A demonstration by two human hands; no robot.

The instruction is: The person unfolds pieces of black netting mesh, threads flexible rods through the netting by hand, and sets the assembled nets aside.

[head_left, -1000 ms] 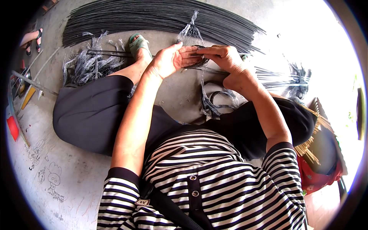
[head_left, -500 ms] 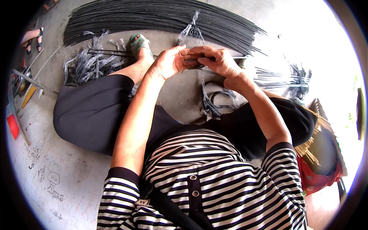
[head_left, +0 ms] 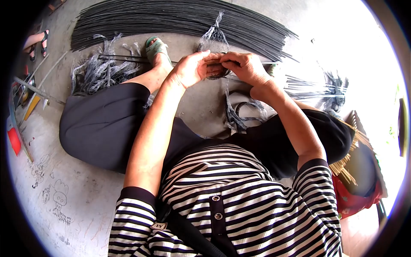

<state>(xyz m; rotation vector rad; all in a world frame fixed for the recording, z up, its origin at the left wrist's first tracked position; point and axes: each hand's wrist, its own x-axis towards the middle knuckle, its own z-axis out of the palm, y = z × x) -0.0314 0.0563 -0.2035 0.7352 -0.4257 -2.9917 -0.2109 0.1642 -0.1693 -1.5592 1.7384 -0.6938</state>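
Note:
My left hand [head_left: 191, 70] is palm up in front of my shins, its fingers stretched toward the right. Dark thin strands [head_left: 221, 74] curve around and below its fingertips; what they form I cannot make out. Close by, my right hand [head_left: 248, 70] bends its thumb and index finger together in a pinch on the dark strands. Its other fingers are curled and partly hidden. Thin black rods [head_left: 122, 58] run level behind my foot toward the hands, and a rod end shows right of the right hand.
A large bundle of black rods [head_left: 171, 21] lies across the floor ahead. Grey netting [head_left: 100, 70] is heaped at left, with more netting [head_left: 239, 113] between my legs. Tied rods [head_left: 308, 87] lie at right. Another person's foot [head_left: 44, 43] shows far left.
My right hand has shifted slightly, its thumb and fingertips closing nearer the left fingertips. More of the dark strands shows below the fingers. The left hand has hardly moved.

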